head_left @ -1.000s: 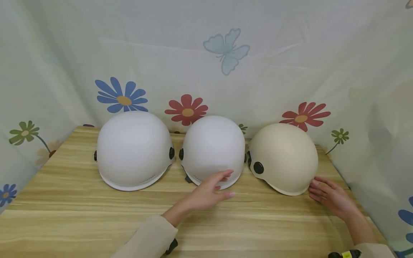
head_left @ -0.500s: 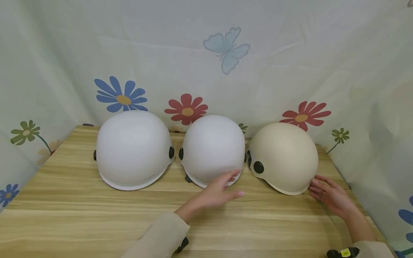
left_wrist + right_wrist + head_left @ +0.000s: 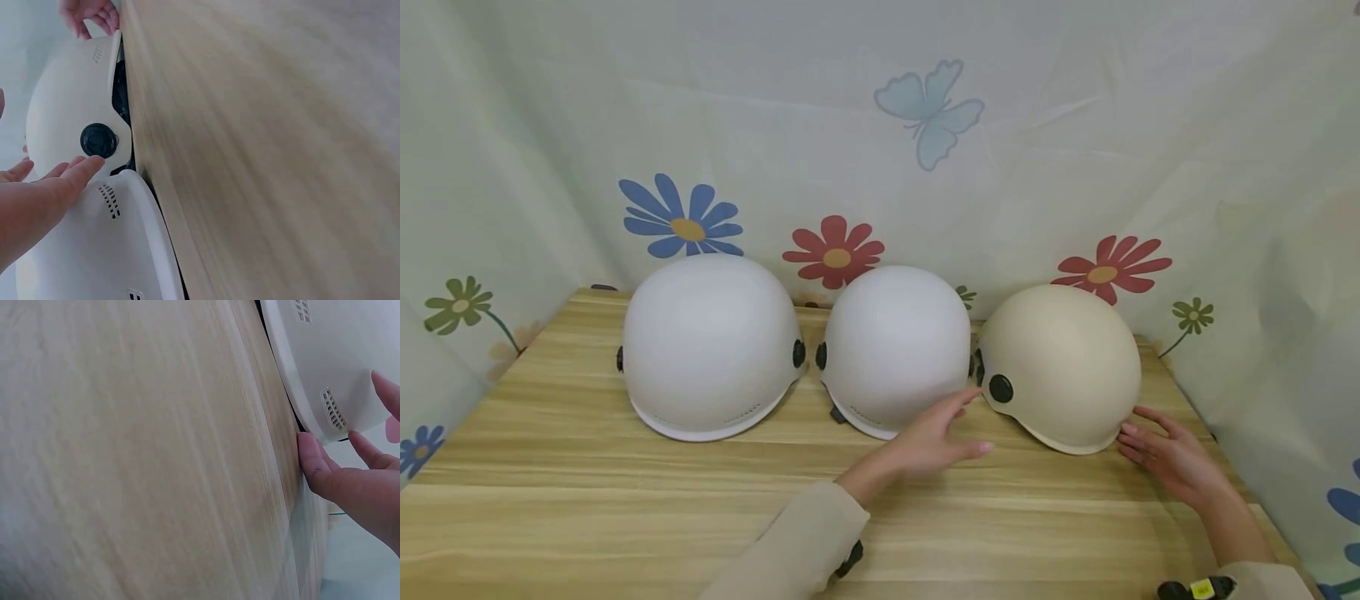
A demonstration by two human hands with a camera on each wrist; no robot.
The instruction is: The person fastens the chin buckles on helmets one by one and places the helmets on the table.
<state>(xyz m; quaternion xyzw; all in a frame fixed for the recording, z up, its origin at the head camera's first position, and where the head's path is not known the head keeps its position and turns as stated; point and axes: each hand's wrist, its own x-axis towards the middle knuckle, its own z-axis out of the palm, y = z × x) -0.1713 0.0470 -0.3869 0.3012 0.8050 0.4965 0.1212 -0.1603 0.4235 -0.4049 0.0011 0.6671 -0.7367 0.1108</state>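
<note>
Three helmets stand in a row, domes up, on a wooden table. The cream helmet (image 3: 1063,358) at the right is turned at an angle, a black round fitting (image 3: 1001,389) on its side. My right hand (image 3: 1172,458) is at its lower right rim, fingertips right at the edge. My left hand (image 3: 932,437) hovers before the middle white helmet (image 3: 898,342), fingers extended toward the gap beside the cream helmet. In the left wrist view, my left fingers (image 3: 84,172) reach close below the black round fitting. The right wrist view shows my right thumb (image 3: 312,456) under the vented rim.
A larger white helmet (image 3: 711,342) stands at the left of the row. The wooden table (image 3: 625,500) reaches back to a flower-printed curtain (image 3: 1037,167) close behind the helmets. More curtain hangs along both sides.
My left hand has moved to the right, past the front of the middle helmet toward the cream one. My right hand stays at the cream helmet's rim. The helmets have not moved.
</note>
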